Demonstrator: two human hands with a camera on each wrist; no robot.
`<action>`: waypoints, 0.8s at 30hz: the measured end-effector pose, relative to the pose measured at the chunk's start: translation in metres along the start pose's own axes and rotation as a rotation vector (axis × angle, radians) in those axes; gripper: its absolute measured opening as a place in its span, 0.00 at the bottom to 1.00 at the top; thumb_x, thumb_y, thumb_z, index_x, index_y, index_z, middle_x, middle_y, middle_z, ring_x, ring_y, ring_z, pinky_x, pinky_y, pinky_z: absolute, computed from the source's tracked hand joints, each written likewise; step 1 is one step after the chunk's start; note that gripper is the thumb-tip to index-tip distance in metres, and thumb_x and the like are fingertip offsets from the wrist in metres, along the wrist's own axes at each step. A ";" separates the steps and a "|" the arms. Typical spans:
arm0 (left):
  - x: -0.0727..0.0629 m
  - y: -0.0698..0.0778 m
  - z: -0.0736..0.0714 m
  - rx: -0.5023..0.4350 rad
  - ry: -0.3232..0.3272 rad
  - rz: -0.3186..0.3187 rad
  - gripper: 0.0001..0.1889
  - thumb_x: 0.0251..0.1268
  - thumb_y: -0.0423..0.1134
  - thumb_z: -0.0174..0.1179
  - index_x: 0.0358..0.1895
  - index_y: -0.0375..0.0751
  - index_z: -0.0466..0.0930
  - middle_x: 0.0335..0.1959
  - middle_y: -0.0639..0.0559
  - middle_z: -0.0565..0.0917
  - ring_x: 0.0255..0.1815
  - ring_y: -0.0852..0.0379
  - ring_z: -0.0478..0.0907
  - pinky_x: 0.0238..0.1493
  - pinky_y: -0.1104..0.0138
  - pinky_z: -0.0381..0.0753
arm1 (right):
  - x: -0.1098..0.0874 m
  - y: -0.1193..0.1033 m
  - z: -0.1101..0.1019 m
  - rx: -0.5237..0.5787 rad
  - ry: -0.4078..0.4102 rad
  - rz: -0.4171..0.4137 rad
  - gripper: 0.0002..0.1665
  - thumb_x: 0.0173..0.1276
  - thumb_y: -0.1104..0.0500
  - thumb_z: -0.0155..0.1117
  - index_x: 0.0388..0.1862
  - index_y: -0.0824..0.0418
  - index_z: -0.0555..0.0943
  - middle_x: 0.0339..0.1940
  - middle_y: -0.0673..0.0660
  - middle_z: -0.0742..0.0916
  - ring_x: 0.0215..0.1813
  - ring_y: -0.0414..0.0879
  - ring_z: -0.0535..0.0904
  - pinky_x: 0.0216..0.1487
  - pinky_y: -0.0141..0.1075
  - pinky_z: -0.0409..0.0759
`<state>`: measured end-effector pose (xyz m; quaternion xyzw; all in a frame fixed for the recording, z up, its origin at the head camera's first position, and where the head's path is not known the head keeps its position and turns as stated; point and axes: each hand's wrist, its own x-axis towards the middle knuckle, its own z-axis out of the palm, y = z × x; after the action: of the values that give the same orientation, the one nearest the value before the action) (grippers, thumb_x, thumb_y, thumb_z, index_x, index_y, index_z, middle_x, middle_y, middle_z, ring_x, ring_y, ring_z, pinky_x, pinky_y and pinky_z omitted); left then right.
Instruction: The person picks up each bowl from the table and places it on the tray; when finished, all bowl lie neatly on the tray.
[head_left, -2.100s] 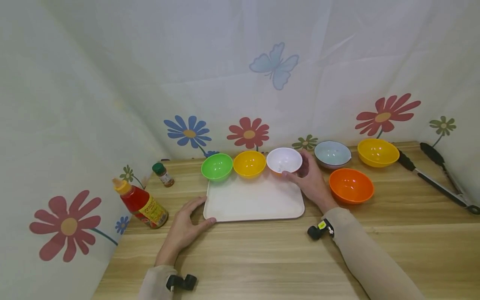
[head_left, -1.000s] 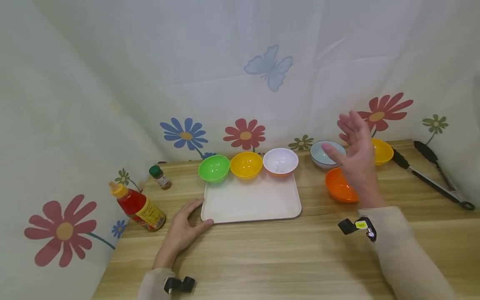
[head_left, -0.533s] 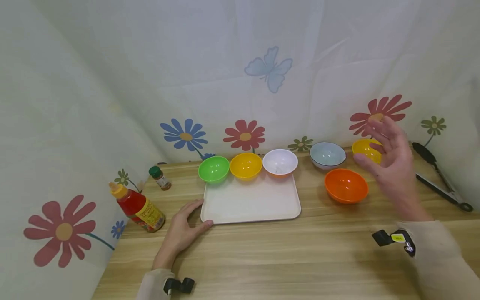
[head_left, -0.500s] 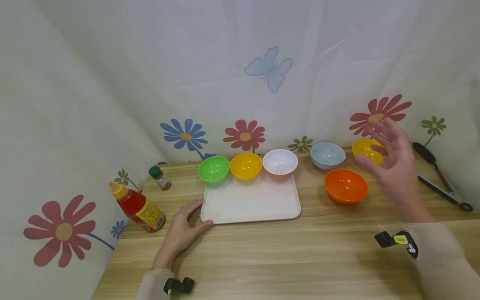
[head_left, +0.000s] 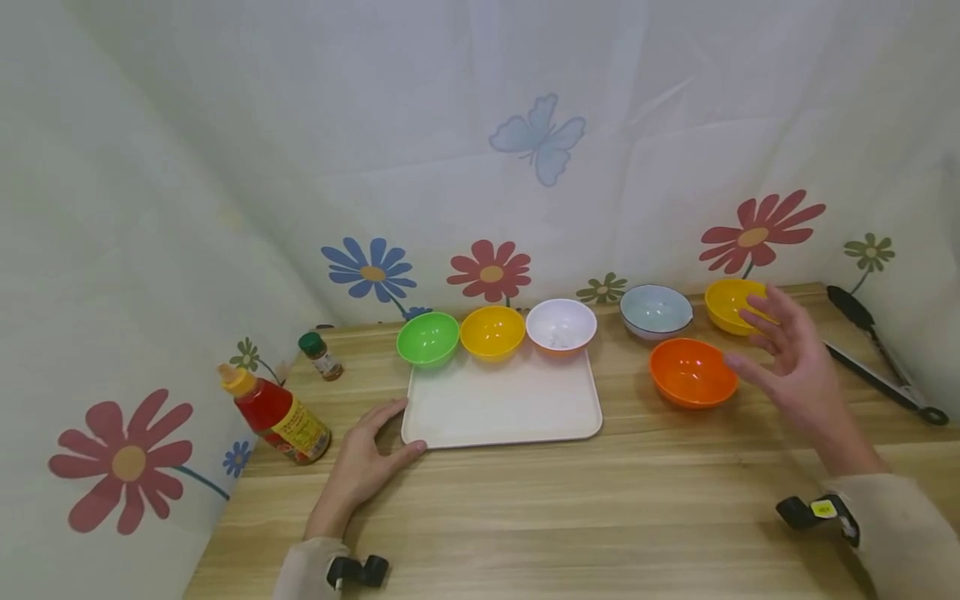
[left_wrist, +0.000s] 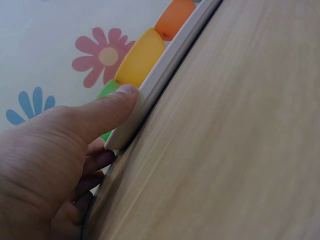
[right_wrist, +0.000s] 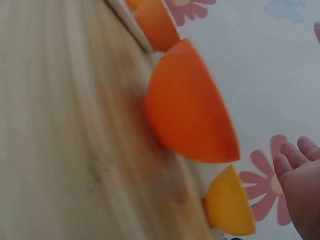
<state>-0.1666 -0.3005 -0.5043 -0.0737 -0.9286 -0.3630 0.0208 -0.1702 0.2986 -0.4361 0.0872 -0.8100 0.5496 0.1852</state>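
My left hand (head_left: 363,458) holds the near left corner of a white tray (head_left: 502,408). In the left wrist view its thumb lies along the tray's front rim and the other fingers bend beside the left edge. A green bowl (head_left: 427,340), a yellow bowl (head_left: 492,333) and a bowl white inside and orange outside (head_left: 561,325) stand in a row along the tray's back. Over to the right, my right hand (head_left: 802,375) is raised with fingers spread, holding nothing. Just left of it are an orange bowl (head_left: 692,373) and, farther back, another yellow bowl (head_left: 733,306).
A pale blue bowl with a dark rim (head_left: 656,312) stands behind the orange bowl. Black-tipped tongs (head_left: 892,387) lie at the far right. On the left are a red sauce bottle with a yellow cap (head_left: 281,417) and a green-capped spice jar (head_left: 322,357). Curtains border the table (head_left: 540,517).
My right hand has let go of the white-and-orange bowl at the tray's back, lifted and moved right, then lowered toward the yellow bowl. The left hand has stayed at the tray corner.
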 end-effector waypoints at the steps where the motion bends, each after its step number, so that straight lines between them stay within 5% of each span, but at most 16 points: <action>1: 0.000 0.000 0.000 0.001 -0.001 -0.001 0.46 0.67 0.59 0.80 0.83 0.48 0.73 0.84 0.43 0.74 0.87 0.36 0.66 0.88 0.36 0.61 | -0.002 0.004 0.000 -0.002 -0.005 0.016 0.60 0.78 0.70 0.72 0.95 0.43 0.48 0.90 0.58 0.65 0.86 0.45 0.66 0.72 0.15 0.71; 11: 0.001 0.001 0.000 -0.004 0.002 0.001 0.46 0.66 0.59 0.81 0.83 0.49 0.74 0.84 0.44 0.74 0.87 0.36 0.66 0.88 0.37 0.62 | -0.009 0.033 0.003 -0.008 -0.079 0.113 0.58 0.83 0.62 0.71 0.95 0.42 0.46 0.91 0.64 0.63 0.86 0.49 0.66 0.70 0.13 0.71; 24: 0.000 0.001 -0.001 -0.011 -0.005 -0.019 0.46 0.67 0.59 0.80 0.84 0.49 0.73 0.85 0.42 0.72 0.87 0.35 0.64 0.88 0.35 0.60 | -0.011 0.048 0.011 -0.015 -0.187 0.210 0.60 0.83 0.55 0.71 0.96 0.45 0.40 0.91 0.71 0.59 0.87 0.75 0.57 0.67 0.10 0.68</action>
<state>-0.1661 -0.3001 -0.5029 -0.0661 -0.9273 -0.3681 0.0148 -0.1789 0.3062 -0.4858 0.0512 -0.8325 0.5492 0.0510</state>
